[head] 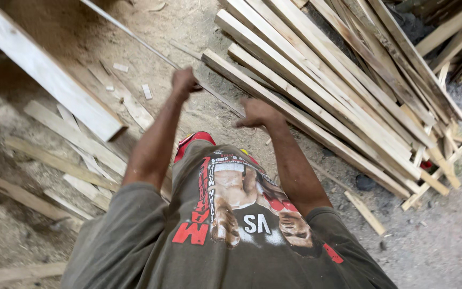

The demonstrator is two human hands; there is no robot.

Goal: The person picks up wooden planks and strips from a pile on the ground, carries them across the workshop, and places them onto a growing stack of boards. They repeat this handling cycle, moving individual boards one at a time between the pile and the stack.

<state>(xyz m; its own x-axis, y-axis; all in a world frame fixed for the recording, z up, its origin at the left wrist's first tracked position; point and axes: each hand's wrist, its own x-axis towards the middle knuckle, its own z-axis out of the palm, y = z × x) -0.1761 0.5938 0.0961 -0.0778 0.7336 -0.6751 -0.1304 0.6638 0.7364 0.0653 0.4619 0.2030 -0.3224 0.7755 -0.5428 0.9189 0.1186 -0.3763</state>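
Note:
A long thin wooden strip (135, 36) runs diagonally over the sawdust floor from the top middle towards me. My left hand (184, 81) is closed in a fist around it. My right hand (256, 113) grips the same strip lower down, fingers curled over it, right beside the near end of a pale plank (225, 65). Both arms reach forward over my grey printed shirt. The part of the strip under my right hand is hidden.
A large pile of long pale planks (338, 80) slopes across the right half. A wide board (49, 75) lies at the upper left, with several scrap slats (70, 134) below it. My red shoe (194, 140) shows between my arms. Small offcuts dot the sawdust.

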